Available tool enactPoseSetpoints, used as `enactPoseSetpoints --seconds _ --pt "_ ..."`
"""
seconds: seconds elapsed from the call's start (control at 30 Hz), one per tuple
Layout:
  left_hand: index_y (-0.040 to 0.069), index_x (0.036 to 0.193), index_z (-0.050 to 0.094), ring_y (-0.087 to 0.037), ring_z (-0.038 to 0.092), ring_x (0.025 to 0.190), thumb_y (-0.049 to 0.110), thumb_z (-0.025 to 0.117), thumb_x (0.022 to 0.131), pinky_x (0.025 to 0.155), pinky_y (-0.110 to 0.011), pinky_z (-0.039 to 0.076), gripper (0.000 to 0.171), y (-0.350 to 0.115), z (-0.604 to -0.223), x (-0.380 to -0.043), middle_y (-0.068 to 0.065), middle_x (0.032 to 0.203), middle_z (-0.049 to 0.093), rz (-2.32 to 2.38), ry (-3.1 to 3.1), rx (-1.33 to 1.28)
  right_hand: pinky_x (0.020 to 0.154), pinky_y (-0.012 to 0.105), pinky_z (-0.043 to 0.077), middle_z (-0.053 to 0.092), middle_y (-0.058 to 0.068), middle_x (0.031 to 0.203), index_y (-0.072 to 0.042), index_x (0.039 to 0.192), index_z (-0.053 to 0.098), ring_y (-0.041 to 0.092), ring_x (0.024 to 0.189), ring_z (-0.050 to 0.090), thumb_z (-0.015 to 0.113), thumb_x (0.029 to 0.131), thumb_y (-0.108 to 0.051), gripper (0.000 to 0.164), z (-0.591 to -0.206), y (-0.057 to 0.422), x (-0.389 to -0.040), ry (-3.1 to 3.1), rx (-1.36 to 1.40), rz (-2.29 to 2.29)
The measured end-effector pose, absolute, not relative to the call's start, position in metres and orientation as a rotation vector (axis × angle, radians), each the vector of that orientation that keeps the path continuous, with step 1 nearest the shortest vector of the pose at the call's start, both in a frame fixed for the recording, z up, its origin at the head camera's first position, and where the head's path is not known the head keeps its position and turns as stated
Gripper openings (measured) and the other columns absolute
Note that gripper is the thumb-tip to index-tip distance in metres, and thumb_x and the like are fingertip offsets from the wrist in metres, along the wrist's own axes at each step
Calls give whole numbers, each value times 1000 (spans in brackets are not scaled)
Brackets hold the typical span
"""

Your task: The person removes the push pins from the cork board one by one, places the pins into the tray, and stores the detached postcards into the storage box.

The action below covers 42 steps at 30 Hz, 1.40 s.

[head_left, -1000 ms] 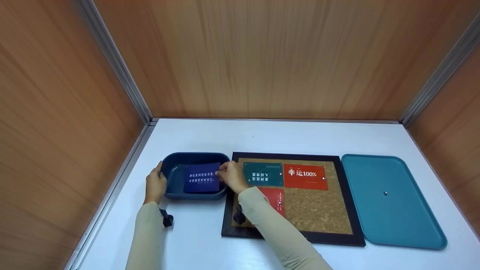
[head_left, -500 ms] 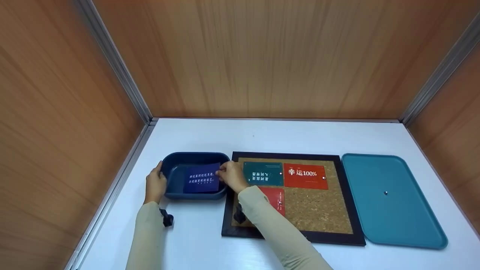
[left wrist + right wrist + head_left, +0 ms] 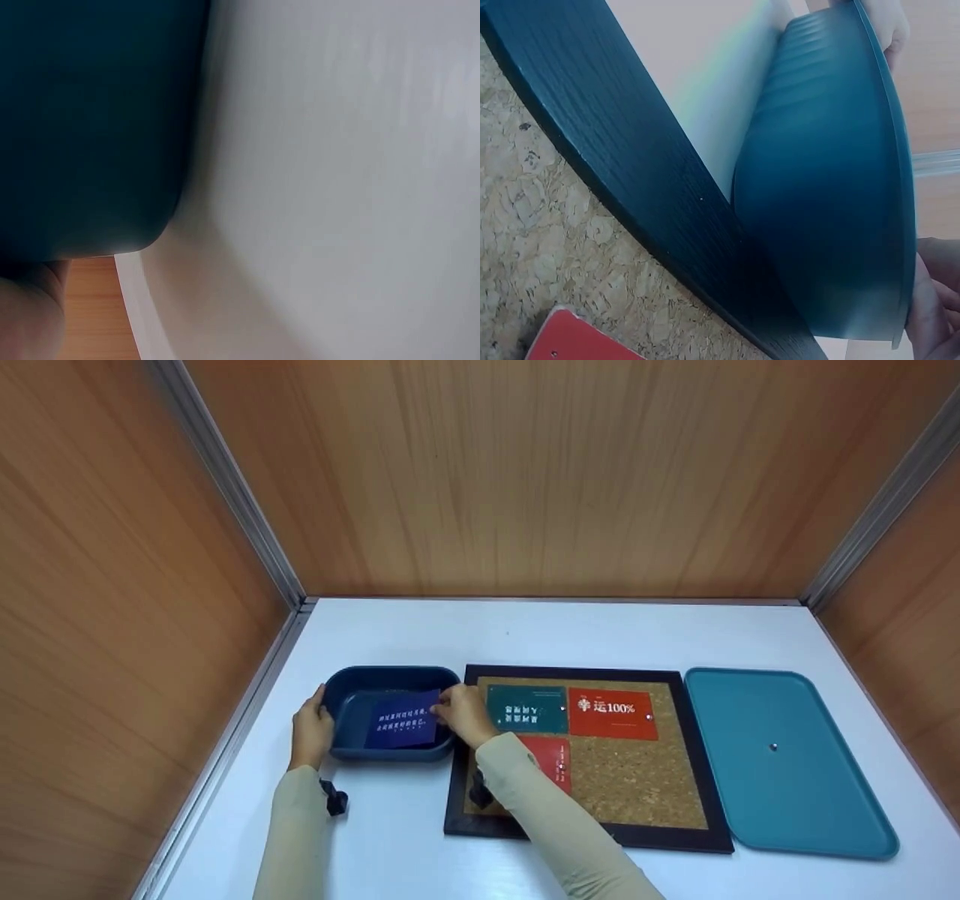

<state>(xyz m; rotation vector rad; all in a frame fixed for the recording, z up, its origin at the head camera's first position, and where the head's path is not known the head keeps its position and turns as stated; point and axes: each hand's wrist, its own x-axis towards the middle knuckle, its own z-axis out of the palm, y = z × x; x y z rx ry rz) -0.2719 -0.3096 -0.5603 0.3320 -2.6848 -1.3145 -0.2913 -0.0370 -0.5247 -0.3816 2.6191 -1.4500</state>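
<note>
A dark blue basin (image 3: 351,720) stands at the left of the table, with a purple card (image 3: 401,726) printed with white characters inside it. My left hand (image 3: 310,733) holds the basin's left rim. At the card's upper right corner, my right hand (image 3: 466,714) pinches its edge between thumb and fingertips, over the basin's right rim. From the right wrist view, the basin's side wall (image 3: 825,172) hides the card, and my right fingers (image 3: 928,315) show past the rim. The left wrist view shows mostly the basin's outer wall (image 3: 90,127).
Right of the basin lies a dark-framed cork board (image 3: 637,780). A green card (image 3: 527,701), a red card (image 3: 611,724) and another red card (image 3: 550,754), partly under my right sleeve, are pinned on it. Beyond it is a teal tray (image 3: 795,802) with one small pin (image 3: 773,748).
The purple card has tilted and shifted slightly down and left inside the basin. Both hands stay almost in place.
</note>
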Motion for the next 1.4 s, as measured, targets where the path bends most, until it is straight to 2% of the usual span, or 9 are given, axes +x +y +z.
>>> enactPoseSetpoints --seconds 0.23,0.6,0.7,0.9,1.17,1.4 --pt "-1 151 25 -37 26 144 1 27 101 118 -46 25 49 -310 -560 -272 -25 153 28 -1301 -2681 332 65 23 59 73 17 98 9 107 69 17 77 73 66 90 -9 24 -525 -37 -290 2624 -378 -1421" --pt "-2 150 25 -37 26 143 0 27 101 118 -46 26 49 -307 -560 -277 -26 153 29 -1325 -2666 319 74 31 59 73 16 100 6 105 71 21 87 72 66 89 -8 22 -528 -34 -292 2772 -430 -1367" --pt "-2 150 25 -37 26 143 -1 27 101 118 -46 26 49 -306 -559 -277 -26 153 29 -1333 -2671 317 74 31 59 73 16 101 6 106 71 21 89 71 65 90 -8 22 -528 -33 -292 2742 -423 -1394" --pt "0 151 24 -36 27 143 1 28 101 117 -47 27 50 -308 -558 -276 -25 153 29 -1287 -2700 328 68 26 58 73 14 95 5 109 69 17 80 71 60 93 -7 22 -531 -32 -292 2655 -457 -1489" --pt "-1 150 25 -38 32 140 10 31 103 114 -51 30 49 -310 -556 -271 -26 151 32 -1109 -2800 339 73 24 58 69 16 106 6 120 62 20 90 70 54 97 -7 28 -536 -26 -291 2417 -480 -1590" --pt "-3 149 26 -43 35 137 21 33 104 112 -56 31 52 -309 -548 -274 -29 149 34 -912 -2901 309 81 28 57 66 15 113 -1 128 58 22 99 68 52 99 -12 31 -534 -19 -292 2314 -551 -1613"
